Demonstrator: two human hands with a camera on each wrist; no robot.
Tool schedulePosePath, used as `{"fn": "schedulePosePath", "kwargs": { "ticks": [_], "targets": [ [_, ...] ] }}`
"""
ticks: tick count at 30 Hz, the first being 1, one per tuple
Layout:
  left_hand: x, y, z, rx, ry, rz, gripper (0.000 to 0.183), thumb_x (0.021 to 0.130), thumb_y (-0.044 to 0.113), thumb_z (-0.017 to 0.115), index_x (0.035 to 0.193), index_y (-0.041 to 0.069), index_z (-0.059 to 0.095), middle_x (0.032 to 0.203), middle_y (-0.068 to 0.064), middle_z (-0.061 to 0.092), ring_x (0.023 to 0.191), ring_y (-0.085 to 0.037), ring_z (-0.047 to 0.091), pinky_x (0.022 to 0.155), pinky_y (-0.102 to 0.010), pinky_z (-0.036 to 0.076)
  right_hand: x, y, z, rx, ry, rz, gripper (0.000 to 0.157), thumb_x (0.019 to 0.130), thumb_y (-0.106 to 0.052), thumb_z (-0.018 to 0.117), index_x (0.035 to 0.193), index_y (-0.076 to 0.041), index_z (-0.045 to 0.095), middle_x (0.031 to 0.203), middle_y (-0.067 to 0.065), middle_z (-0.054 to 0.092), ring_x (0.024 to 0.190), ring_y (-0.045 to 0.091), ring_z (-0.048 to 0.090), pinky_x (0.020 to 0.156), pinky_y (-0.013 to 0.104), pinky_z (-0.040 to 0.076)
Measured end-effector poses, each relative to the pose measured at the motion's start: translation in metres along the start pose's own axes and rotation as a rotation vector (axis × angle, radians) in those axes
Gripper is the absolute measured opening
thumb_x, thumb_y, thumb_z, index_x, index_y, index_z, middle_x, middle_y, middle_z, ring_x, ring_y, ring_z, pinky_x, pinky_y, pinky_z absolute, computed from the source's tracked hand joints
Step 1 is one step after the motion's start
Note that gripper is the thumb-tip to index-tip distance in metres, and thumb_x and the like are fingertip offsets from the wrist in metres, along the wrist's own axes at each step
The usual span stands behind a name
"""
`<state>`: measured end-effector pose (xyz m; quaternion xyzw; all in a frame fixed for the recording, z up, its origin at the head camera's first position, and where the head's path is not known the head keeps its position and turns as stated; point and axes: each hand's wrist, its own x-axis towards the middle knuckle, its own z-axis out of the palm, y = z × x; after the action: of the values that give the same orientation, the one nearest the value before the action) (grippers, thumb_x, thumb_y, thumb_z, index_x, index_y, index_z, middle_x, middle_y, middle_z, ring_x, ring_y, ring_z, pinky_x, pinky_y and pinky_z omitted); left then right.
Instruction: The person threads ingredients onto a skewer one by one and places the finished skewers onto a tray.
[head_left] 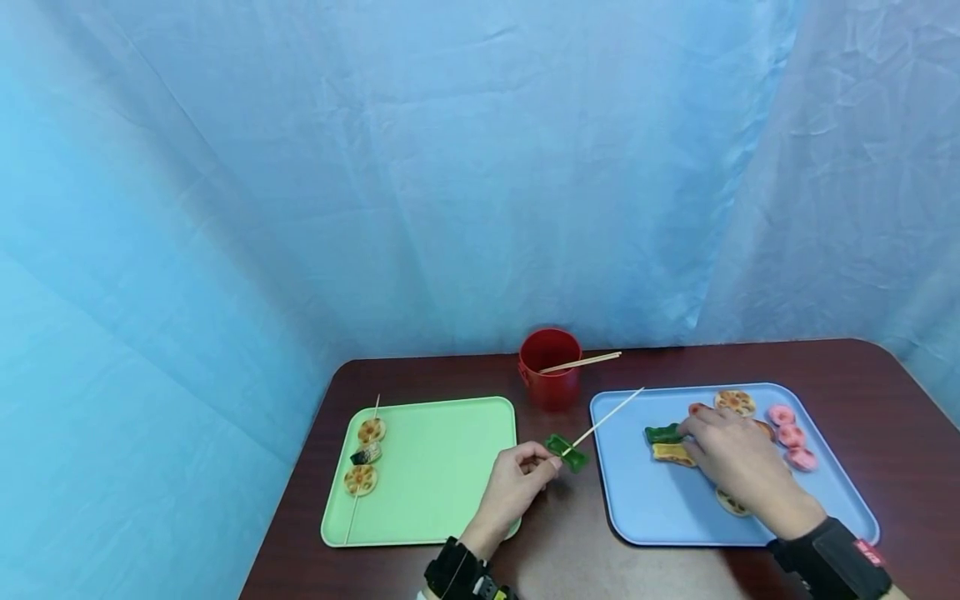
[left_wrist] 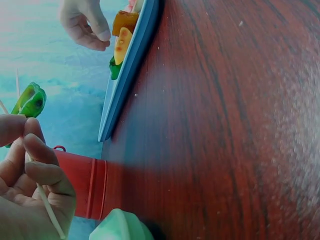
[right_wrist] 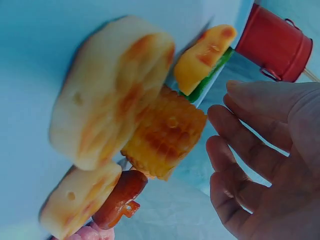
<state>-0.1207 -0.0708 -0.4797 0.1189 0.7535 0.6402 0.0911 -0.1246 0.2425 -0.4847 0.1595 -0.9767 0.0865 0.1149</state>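
My left hand (head_left: 517, 483) pinches a thin wooden skewer (head_left: 611, 412) between thumb and fingers, over the gap between two trays. A toy green pepper piece (head_left: 567, 452) is threaded on it, close to my fingertips. Over the blue tray (head_left: 637, 517) hovers my right hand (head_left: 738, 462), fingers loosely bent and holding nothing in the right wrist view. Nearest its fingertips there is a toy corn chunk (right_wrist: 167, 132). A second green pepper piece (head_left: 663, 434) and a yellow piece (head_left: 673, 454) lie left of it. A large pale browned slice (right_wrist: 107, 95) sits beside the corn.
The green tray (head_left: 442, 517) at left bears a skewer with two browned round slices (head_left: 361, 480) and a dark-edged piece (head_left: 366, 453). Behind, between the trays, stands a red bucket (head_left: 551, 387) with skewers. Several pink rings (head_left: 791, 436) lie at the blue tray's right.
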Motion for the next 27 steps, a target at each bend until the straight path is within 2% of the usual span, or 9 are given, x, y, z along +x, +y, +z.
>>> {"fn": "schedulePosePath", "kwargs": {
  "ticks": [7,10,13,15,19,24,27],
  "targets": [
    [0.0,0.001,0.001,-0.003,0.002,-0.016,0.014,0.088,0.006,0.063,0.088,-0.007,0.067,0.071,-0.026,0.058,0.054,-0.009,0.048,0.048,-0.026,0.042,0.0,0.001,0.005,-0.06,-0.011,-0.04,0.007,0.08,-0.011,0.074,0.087,-0.01,0.074,0.088,0.005,0.065,0.091,0.031,0.058,0.088,0.054,0.042],
    [0.0,0.001,0.001,0.004,0.001,-0.027,0.016,0.089,0.006,0.063,0.09,-0.009,0.067,0.067,-0.017,0.058,0.054,-0.007,0.047,0.048,-0.026,0.042,0.0,0.001,0.007,-0.073,-0.011,-0.039,0.004,0.079,-0.011,0.074,0.083,-0.011,0.073,0.086,0.004,0.063,0.089,0.03,0.058,0.09,0.055,0.041],
    [0.0,0.001,0.001,0.007,0.005,-0.035,0.017,0.088,0.007,0.064,0.09,-0.009,0.067,0.065,-0.006,0.057,0.053,-0.006,0.048,0.048,-0.026,0.043,0.0,0.001,0.009,-0.084,-0.003,-0.05,0.004,0.078,-0.011,0.075,0.081,-0.012,0.073,0.085,0.003,0.062,0.086,0.029,0.056,0.082,0.052,0.043],
    [0.0,0.0,0.001,0.001,0.007,-0.035,0.015,0.088,0.007,0.064,0.089,-0.007,0.068,0.066,-0.013,0.059,0.054,-0.008,0.048,0.049,-0.027,0.043,0.001,0.001,0.01,-0.089,0.008,-0.059,0.005,0.078,-0.01,0.075,0.081,-0.012,0.073,0.085,0.003,0.062,0.085,0.029,0.055,0.077,0.05,0.044],
    [-0.001,0.0,0.001,-0.014,0.007,-0.032,0.01,0.088,0.008,0.064,0.086,-0.001,0.068,0.076,-0.03,0.06,0.057,-0.016,0.05,0.049,-0.027,0.044,0.001,0.001,0.011,-0.086,0.012,-0.06,0.006,0.077,-0.009,0.075,0.081,-0.012,0.072,0.085,0.004,0.062,0.085,0.03,0.054,0.075,0.05,0.044],
    [0.0,-0.001,0.001,-0.02,0.002,-0.035,0.01,0.089,0.008,0.064,0.087,0.0,0.069,0.077,-0.031,0.06,0.06,-0.03,0.052,0.049,-0.026,0.043,0.003,0.001,0.012,-0.09,-0.016,-0.043,0.006,0.078,-0.009,0.074,0.08,-0.013,0.071,0.083,0.003,0.059,0.082,0.028,0.053,0.073,0.049,0.043],
    [0.0,-0.002,0.002,-0.025,-0.002,-0.038,0.01,0.089,0.008,0.064,0.087,-0.001,0.069,0.078,-0.032,0.06,0.058,-0.024,0.052,0.05,-0.026,0.043,0.003,0.002,0.013,-0.084,-0.03,-0.039,0.008,0.078,-0.011,0.075,0.077,-0.015,0.068,0.08,0.001,0.057,0.08,0.026,0.051,0.071,0.048,0.043]
  ]
}}
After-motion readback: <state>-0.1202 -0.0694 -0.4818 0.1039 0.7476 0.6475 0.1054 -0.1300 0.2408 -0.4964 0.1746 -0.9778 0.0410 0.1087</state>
